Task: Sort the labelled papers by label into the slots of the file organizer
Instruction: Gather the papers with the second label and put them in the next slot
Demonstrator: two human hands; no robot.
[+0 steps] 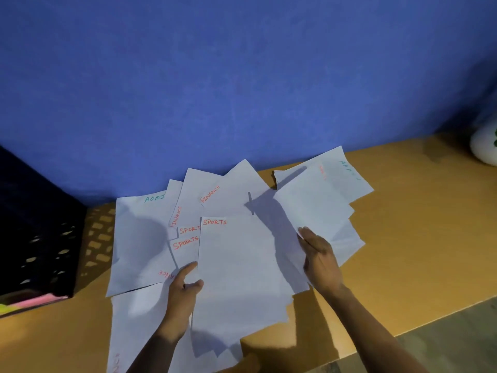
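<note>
Several white labelled papers lie fanned across the wooden table point(403, 238). A sheet marked SPORTS point(236, 265) lies on top in the middle. My left hand point(183, 294) pinches its left edge between thumb and fingers. My right hand point(320, 257) rests flat with fingers together on the right side of the pile, against another white sheet point(314, 205). Other sheets read FINANCE point(236, 189), ADMIN point(139, 232) and SPORTS again. The black mesh file organizer point(37, 232) stands at the far left; its slots face away from view.
A blue wall rises right behind the table. A white rounded object point(485, 144) sits at the far right edge. Pink and yellow-green sheets point(29, 304) poke out under the organizer. The table's front edge runs diagonally at the lower right, with floor beyond.
</note>
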